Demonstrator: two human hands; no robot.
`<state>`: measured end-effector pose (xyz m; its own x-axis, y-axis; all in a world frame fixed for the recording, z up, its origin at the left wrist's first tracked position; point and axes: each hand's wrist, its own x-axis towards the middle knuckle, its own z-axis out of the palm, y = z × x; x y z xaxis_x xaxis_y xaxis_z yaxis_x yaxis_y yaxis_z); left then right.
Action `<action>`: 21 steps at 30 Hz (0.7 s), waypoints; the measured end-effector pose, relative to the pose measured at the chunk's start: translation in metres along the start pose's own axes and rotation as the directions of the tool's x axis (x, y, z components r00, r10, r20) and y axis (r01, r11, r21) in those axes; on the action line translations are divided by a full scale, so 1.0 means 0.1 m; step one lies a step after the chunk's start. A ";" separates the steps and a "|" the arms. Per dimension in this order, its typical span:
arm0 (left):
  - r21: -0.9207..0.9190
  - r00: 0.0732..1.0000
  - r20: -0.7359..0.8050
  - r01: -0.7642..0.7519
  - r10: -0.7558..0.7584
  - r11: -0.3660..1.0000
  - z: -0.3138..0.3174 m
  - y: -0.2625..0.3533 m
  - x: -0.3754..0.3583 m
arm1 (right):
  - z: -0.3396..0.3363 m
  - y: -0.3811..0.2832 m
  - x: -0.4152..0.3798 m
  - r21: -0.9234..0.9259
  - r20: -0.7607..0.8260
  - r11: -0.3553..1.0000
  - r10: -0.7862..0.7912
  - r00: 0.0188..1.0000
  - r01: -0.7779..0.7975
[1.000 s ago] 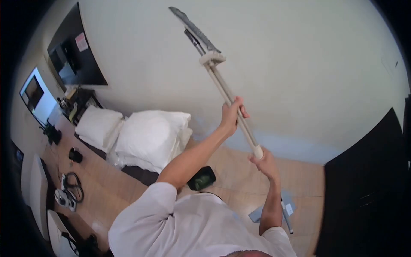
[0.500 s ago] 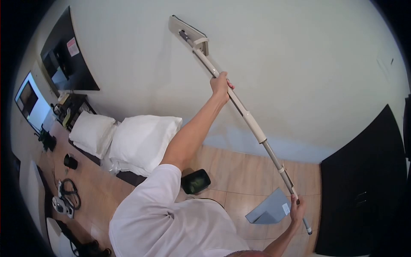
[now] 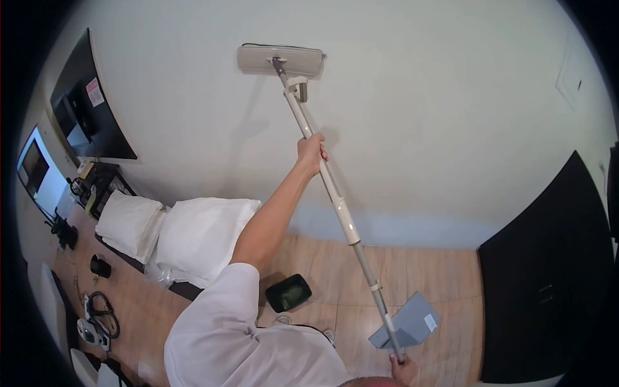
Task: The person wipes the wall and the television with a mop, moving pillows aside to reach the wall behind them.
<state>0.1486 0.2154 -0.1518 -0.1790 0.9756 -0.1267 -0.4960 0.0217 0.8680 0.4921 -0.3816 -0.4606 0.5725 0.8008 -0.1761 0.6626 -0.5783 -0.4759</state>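
A long mop (image 3: 340, 208) with a beige pole leans up against the pale wall. Its flat rectangular head (image 3: 293, 59) lies along the wall near the top of the view. My left hand (image 3: 312, 155) is wrapped round the upper part of the pole, a short way below the head. At the bottom of the view, my right hand (image 3: 403, 370) grips the pole's lower end. Just above my right hand, the pole passes in front of a grey-blue folded panel (image 3: 419, 316) on the floor.
White pillows (image 3: 203, 235) lie on a low dark base at the left. A black bin (image 3: 288, 293) stands on the wooden floor. A large black panel (image 3: 545, 290) is at the right, and a dark screen (image 3: 97, 106) hangs on the left wall.
The mop head has turned flatter and level against the wall. My left hand has moved down and slightly left, and my right hand down and left with the pole's lower end.
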 end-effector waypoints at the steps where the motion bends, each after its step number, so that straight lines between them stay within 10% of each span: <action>1: 0.039 0.999 0.027 0.021 -0.022 0.999 -0.08 -0.02 0.05 | 0.22 0.06 -0.04 0.075 -0.024 0.997 -0.015 1.000 0.017; 7: 0.457 0.976 0.209 -0.154 0.063 0.876 -0.59 -0.19 -0.52 | 0.53 -0.65 -0.48 0.110 0.170 0.989 0.077 0.982 -0.097; 10: 0.371 0.930 0.204 -0.361 0.304 0.856 -0.85 -1.04 -1.31 | 0.59 -0.94 -0.82 0.023 0.331 0.984 0.160 0.930 -0.178; 15: 0.338 0.957 0.167 -0.280 0.235 0.898 -0.91 -1.05 -1.33 | 1.43 -0.85 -1.06 0.225 0.050 0.971 0.071 0.996 -0.081; 19: 0.357 0.901 0.188 -0.433 0.390 0.828 -0.79 -0.37 -1.07 | 1.89 -1.33 -0.84 0.345 0.187 0.935 0.012 0.982 -0.077; 21: 0.360 0.877 0.193 -0.480 0.440 0.800 -0.77 -0.07 -1.00 | 2.32 -1.48 -0.74 0.448 -0.045 0.893 -0.024 0.999 0.041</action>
<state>0.1045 0.1008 -0.1819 -0.2110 0.9075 0.3633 -0.0051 -0.3726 0.9280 0.2393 -0.3188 -0.5772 0.5776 0.8066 -0.1260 0.3988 -0.4134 -0.8186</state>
